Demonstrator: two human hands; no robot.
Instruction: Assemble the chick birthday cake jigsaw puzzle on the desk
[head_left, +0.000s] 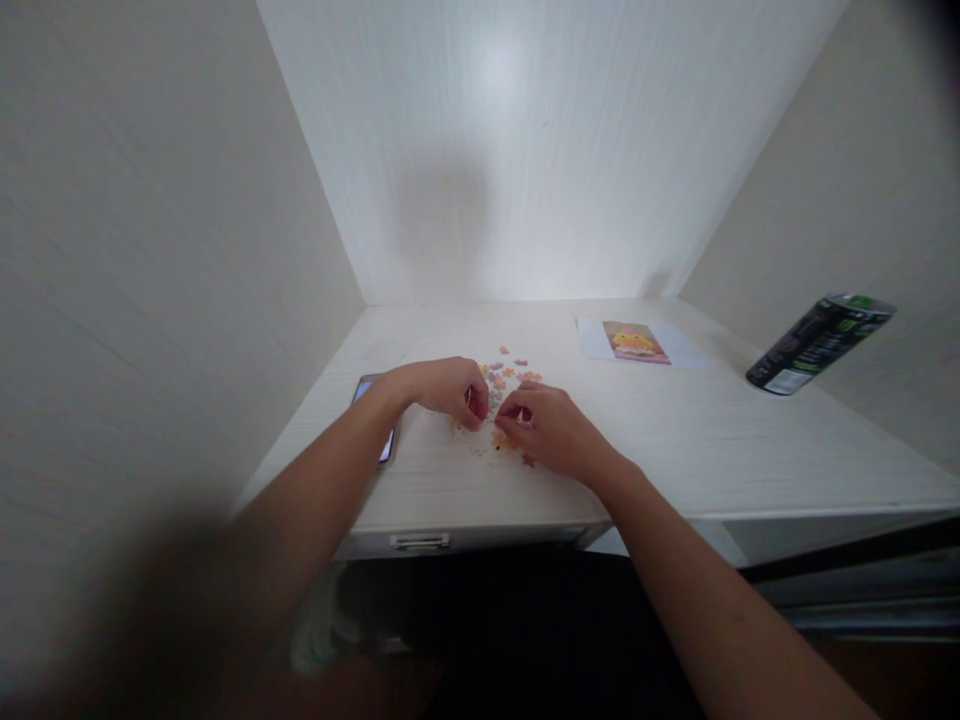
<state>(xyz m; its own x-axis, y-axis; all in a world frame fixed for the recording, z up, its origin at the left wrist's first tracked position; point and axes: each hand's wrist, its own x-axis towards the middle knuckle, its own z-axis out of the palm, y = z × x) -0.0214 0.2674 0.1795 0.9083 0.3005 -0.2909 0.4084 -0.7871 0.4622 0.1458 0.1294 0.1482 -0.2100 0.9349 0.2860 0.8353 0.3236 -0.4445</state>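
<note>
Small jigsaw puzzle pieces [499, 383] in orange, pink, purple and grey lie loosely on the white desk, spread behind and between my hands. My left hand [450, 385] is bent at the wrist, thumb and fingers closed in a pinch at the left side of the pieces. Facing it, my right hand [553, 425] also pinches, its fingertips a short gap from the left ones. Whatever either pinch holds is too small or hidden to name. Yellowish pieces [501, 441] lie below the fingertips, partly covered by my right hand.
A phone [388, 450] lies partly under my left forearm. A picture of a yellow figure [636, 342] rests on white paper at the back right. Farther right stands a black and green can [817, 343]. Panels enclose the desk [450, 500] on three sides.
</note>
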